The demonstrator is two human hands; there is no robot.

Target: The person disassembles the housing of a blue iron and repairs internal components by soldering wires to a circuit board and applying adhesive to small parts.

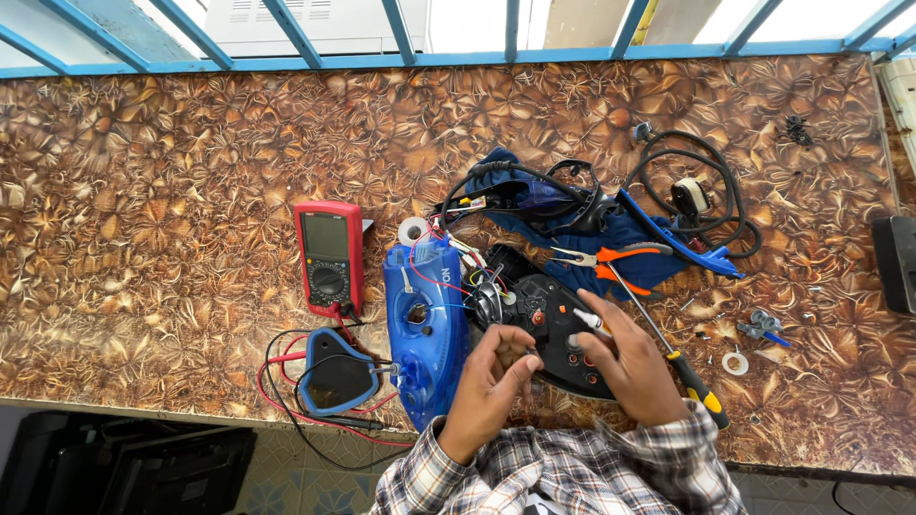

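Both hands work over the black iron base [558, 329], which lies near the front edge of the patterned brown table [191, 172], just right of the blue plastic housing [425, 329]. Left hand [491, 381] hovers over the base's near edge, fingers curled narrow, thumb and forefinger pinched close — whether a small part sits between them, cannot tell. Right hand [634, 367] rests on the base's right side, pinching a small white-tipped tool [592, 320] pointed at the base. Red multimeter [329, 256] left of the housing, red and black leads looping to a blue-rimmed black cover [336, 374]. Orange-handled pliers [615, 257] and a yellow-black screwdriver [668, 348] lie right — black cord [701, 181] coiled behind.
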